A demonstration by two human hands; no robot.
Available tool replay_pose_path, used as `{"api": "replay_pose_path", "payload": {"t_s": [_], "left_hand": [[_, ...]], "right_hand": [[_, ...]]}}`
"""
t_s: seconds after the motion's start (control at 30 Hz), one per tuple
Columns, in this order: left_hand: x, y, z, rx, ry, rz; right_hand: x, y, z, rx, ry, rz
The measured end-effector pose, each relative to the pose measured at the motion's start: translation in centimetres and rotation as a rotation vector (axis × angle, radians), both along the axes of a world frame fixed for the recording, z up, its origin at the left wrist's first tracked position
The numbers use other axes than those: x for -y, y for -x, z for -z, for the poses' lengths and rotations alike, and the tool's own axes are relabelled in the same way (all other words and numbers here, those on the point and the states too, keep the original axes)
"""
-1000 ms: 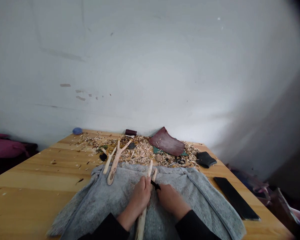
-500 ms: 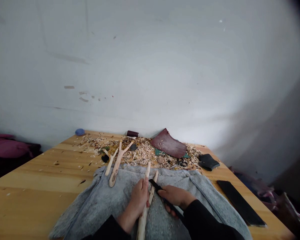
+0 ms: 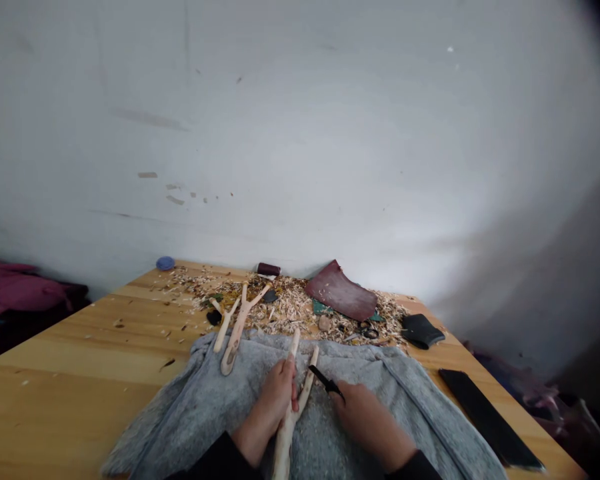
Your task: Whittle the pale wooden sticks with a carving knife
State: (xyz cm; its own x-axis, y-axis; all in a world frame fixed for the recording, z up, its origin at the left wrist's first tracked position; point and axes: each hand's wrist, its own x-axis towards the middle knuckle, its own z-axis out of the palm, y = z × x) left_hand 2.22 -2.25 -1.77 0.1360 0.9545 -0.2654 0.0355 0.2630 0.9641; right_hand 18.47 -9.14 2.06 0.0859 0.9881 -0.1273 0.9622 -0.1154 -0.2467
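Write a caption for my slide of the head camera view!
Left hand grips a forked wooden stick on a grey cloth; right hand holds a black knife.

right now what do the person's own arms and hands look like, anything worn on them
Plain black long sleeves cover the arms: the left sleeve and the right sleeve stop short of the wrists. The left hand and right hand are bare, with no gloves, rings or watch visible.

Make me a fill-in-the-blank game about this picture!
The knife in the right hand is coloured ____.
The left hand grips a wooden stick that splits into a ____ at one end.
The table under the grey cloth is made of ____.
The heap behind the cloth is wood ____.

black; fork; wood; shavings
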Motion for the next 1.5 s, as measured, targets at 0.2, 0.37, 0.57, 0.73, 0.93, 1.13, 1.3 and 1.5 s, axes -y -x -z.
{"api": "replay_pose_path", "payload": {"t_s": [0.2, 0.37, 0.57, 0.73, 0.93, 1.13, 1.3, 1.5], "left_hand": [[-0.2, 0.1, -0.3, 0.028, 0.050, -0.017], [0.0, 0.2, -0.9, 0.041, 0.088, -0.024], [-0.3, 0.3, -1.1, 0.024, 0.119, -0.024], [-0.3, 0.2, -0.8, 0.025, 0.116, -0.027], [-0.4, 0.0, -0.8, 0.010, 0.119, -0.017], [-0.1, -0.1, -0.4, -0.046, 0.040, -0.016], [0.2, -0.2, 0.2, -0.060, -0.044, -0.015], [0.3, -0.1, 0.1, 0.015, -0.006, -0.016]], "right_hand": [[0.5, 0.3, 0.0, 0.063, -0.032, 0.006], [0.7, 0.7, 0.1, 0.080, -0.038, 0.007], [1.2, 2.0, -0.5, 0.207, -0.007, 0.037], [0.6, 2.8, -1.2, 0.185, 0.057, 0.023], [-1.3, 2.2, -1.4, -0.045, 0.205, 0.021], [-2.3, 0.3, -2.3, -0.264, 0.411, -0.054], [-1.8, -0.5, -1.7, -0.594, 0.502, -0.042], [1.0, 0.5, -0.5, -0.020, -0.023, -0.009]]}}
